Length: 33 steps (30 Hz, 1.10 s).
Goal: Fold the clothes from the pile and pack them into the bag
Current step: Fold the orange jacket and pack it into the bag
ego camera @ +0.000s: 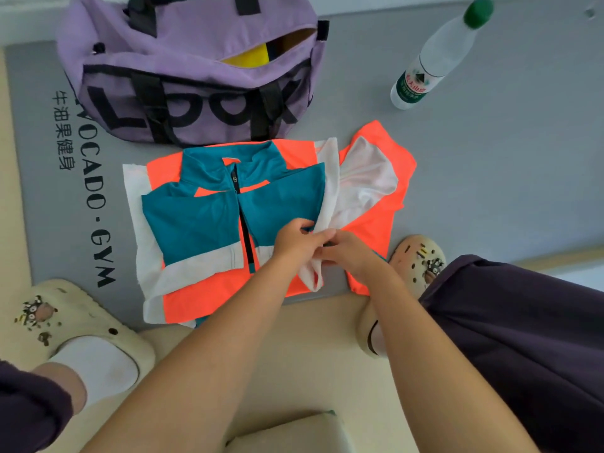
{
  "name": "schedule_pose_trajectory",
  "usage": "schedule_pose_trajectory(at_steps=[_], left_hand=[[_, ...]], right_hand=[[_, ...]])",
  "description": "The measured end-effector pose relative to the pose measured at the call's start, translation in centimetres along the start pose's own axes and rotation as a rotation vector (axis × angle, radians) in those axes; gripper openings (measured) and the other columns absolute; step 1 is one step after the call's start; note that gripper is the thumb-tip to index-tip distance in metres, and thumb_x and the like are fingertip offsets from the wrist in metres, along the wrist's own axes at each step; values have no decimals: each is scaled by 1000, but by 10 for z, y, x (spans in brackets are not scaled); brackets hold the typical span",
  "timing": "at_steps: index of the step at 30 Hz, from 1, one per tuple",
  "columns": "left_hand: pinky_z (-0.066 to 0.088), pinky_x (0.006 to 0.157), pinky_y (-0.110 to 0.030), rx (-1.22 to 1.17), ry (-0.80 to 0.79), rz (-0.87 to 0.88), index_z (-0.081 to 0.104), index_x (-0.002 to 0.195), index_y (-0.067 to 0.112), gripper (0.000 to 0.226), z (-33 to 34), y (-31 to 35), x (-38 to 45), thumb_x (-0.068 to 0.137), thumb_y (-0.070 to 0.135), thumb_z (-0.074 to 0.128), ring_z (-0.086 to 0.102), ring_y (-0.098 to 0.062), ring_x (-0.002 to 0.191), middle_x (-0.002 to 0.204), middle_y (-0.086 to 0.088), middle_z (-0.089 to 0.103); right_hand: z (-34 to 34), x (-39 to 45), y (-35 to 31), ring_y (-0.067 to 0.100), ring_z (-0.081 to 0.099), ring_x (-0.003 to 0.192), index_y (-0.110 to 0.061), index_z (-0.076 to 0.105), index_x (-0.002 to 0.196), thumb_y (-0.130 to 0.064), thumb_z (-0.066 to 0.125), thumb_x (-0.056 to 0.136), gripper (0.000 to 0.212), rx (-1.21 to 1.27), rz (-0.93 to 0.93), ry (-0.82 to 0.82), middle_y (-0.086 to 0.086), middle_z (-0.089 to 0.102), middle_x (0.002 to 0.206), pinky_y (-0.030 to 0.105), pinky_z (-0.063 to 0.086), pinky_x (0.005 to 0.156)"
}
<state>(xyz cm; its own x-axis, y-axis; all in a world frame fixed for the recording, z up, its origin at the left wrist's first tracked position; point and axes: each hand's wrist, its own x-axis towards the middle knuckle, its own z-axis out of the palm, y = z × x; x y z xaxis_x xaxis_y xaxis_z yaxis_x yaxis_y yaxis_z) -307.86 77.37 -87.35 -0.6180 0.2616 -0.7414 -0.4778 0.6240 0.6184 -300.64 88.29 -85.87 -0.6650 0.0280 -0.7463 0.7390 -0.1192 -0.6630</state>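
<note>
**Both hands pinch the jacket's white sleeve on the gym mat**

The zip-front jacket [209,223], in teal, orange and white, lies flat on its back with its collar pointing far, towards the bag, and its hem near the person. Its long axis runs near to far, marked by the dark zipper down the middle. The left sleeve is folded in across the chest; the right sleeve [330,191], white, stands up as a narrow strip running from the shoulder down to the hands.

It rests on a grey mat [490,158] printed with black lettering, laid on a pale cream floor. The purple duffel bag [192,76] sits just beyond the collar, its top open with something yellow showing inside. A clear water bottle [438,57] with a green cap stands far right on the mat. Cream clogs flank the jacket, left and right.

The left hand [297,240] and right hand [349,253] meet at the jacket's near right edge, fingers curled, each pinching the lower end of the white sleeve. The jacket's body spreads left and far of the grip.
</note>
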Motion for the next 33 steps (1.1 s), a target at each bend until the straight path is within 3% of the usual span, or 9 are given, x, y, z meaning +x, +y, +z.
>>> schedule_pose_trajectory(at_steps=[2,4,9,13,17,22,25,30,33], left_hand=[[53,81,-30,10,34,-9,71,93,17,19,-1,-4,7,81,31,76,67,-17,85,85,4,68],[49,71,-29,22,48,3,70,76,19,11,-4,-5,11,81,28,75,64,-15,74,71,4,66],[43,58,-19,11,60,19,67,65,24,19,-7,-11,14,82,26,74,57,-7,61,62,11,62],[37,50,-15,-38,69,-12,68,67,9,23,-7,-11,11,82,26,70,49,-9,56,59,6,57],[37,56,-24,-62,48,27,67,75,-3,29,-9,-5,4,84,24,67,45,-12,61,65,-4,54],[41,55,-19,-105,-23,57,70,68,15,17,-30,-4,3,84,20,72,49,0,52,57,10,59],[40,49,-12,-173,-100,10,71,73,24,12,-66,-14,-2,84,22,75,51,6,49,57,17,60],[38,44,-13,-345,-167,-64,74,78,20,9,-158,-57,-23,86,24,74,51,0,47,58,12,60],[40,64,-25,-448,-122,-171,77,87,16,16,-209,-88,-35,80,31,77,52,-18,69,84,-9,59]], right_hand=[[-9,2,2,15,66,91,-18,71,97,-15,69,88,9,-20,38,-76,5,71,95,29,53,81],[-23,6,-2,18,70,93,-14,72,100,-27,68,89,17,29,103,-55,3,75,99,25,56,73],[-44,41,-42,19,71,70,-6,64,101,-33,71,84,32,110,10,479,7,69,90,30,55,54],[-34,80,-79,13,61,57,-14,59,97,-48,74,77,42,-165,39,595,-1,63,80,24,47,47],[-34,102,-91,24,62,74,-6,62,100,-36,74,79,39,-337,172,565,8,64,90,33,54,66],[-32,98,-102,16,52,59,-13,58,76,-24,74,80,20,-233,75,514,3,56,73,24,41,50],[-11,91,-115,18,59,60,-13,63,85,-19,73,83,12,-66,11,378,6,62,75,27,49,52],[77,103,-144,31,68,72,2,60,106,-16,72,86,30,-86,-59,146,17,67,82,41,61,69],[136,111,-157,26,70,65,-1,56,98,-12,73,85,24,-88,-94,53,14,67,74,38,62,61]])
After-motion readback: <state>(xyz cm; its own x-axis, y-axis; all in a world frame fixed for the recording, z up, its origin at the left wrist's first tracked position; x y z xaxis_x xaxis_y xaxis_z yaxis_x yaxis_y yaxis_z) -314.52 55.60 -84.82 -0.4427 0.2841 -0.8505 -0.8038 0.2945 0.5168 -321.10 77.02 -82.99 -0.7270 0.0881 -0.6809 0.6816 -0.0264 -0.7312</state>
